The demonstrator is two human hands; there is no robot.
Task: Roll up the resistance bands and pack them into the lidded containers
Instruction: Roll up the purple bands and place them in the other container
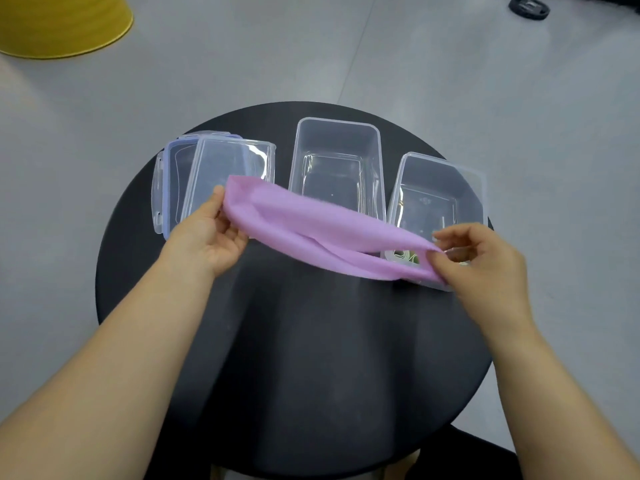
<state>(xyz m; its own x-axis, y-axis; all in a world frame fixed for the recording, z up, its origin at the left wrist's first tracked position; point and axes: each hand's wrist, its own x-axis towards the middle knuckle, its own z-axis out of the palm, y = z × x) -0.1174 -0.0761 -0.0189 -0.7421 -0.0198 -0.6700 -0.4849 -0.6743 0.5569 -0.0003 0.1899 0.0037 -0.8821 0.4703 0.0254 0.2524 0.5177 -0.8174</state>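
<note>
Soft, matte purple band held out: left hand and right hand each pinch an end over the round black desk, clear rectangular plastic containers behind.

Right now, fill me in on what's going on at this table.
A person holds a flat purple elastic resistance band by its ends, one pinched in the left hand, the other in the right hand, above the round black table. It is not yet rolled. Two clear rectangular plastic containers stand open behind it, with clear lids stacked at the left.
</note>
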